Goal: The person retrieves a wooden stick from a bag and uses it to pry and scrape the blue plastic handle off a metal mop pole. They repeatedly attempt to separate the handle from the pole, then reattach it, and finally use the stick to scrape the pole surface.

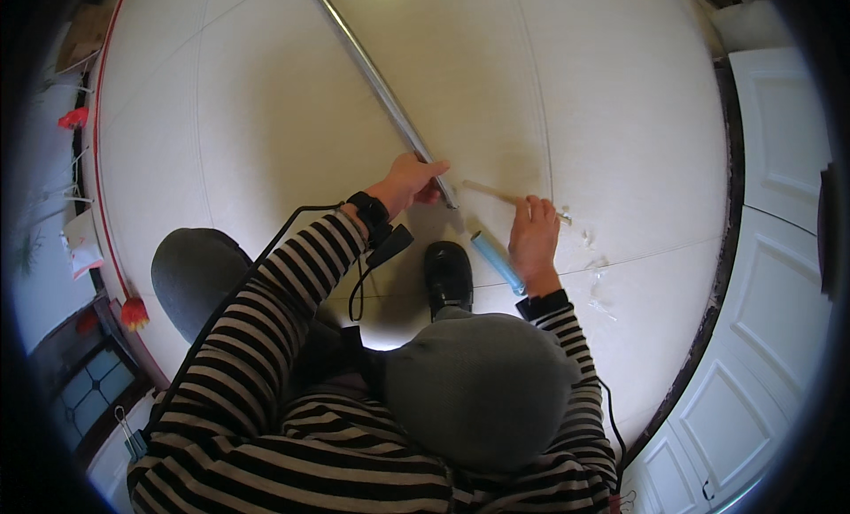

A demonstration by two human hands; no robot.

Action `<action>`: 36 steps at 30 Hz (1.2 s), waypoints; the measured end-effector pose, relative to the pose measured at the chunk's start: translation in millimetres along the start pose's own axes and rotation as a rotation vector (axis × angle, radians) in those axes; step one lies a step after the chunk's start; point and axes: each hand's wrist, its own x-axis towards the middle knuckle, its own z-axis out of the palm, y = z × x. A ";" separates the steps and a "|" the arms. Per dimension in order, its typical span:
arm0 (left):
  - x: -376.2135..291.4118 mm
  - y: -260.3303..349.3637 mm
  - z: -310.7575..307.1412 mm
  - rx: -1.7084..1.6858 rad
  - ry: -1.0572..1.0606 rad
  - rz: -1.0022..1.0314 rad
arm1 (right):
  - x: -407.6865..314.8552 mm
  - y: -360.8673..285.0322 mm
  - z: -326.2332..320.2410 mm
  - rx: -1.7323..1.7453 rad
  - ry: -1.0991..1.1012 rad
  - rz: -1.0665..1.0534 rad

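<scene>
My left hand (412, 180) is closed around the lower end of a long shiny metal tube (382, 92), which runs up and to the left past the picture's top edge. To its right, my right hand (535, 238) holds a thin, pale tan stick (491, 191) between thumb and fingertips. That stick's left end lies close to the tube's end, with a small gap between. Below it, beside my right wrist, a light blue cylinder (498, 261) lies on the tiled floor (617, 135). What it is cannot be told.
My black shoe (449, 275) stands below the tube's end. Clear scraps (597, 275), seemingly plastic, lie on the floor right of my right hand. White panelled cabinet doors (764, 315) line the right side. At the left hangs a red cord with a tassel (133, 313).
</scene>
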 end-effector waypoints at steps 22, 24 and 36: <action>4.4 6.2 -75.2 1.789 -0.027 1.657 | -18.8 6.6 30.6 -0.244 -0.394 0.039; 9.9 6.9 -75.0 1.816 -0.062 1.584 | -28.0 3.2 30.2 -0.228 -0.422 0.104; 4.9 -22.4 -54.3 1.915 -0.300 1.434 | -55.6 -10.8 26.0 -0.138 -0.476 0.262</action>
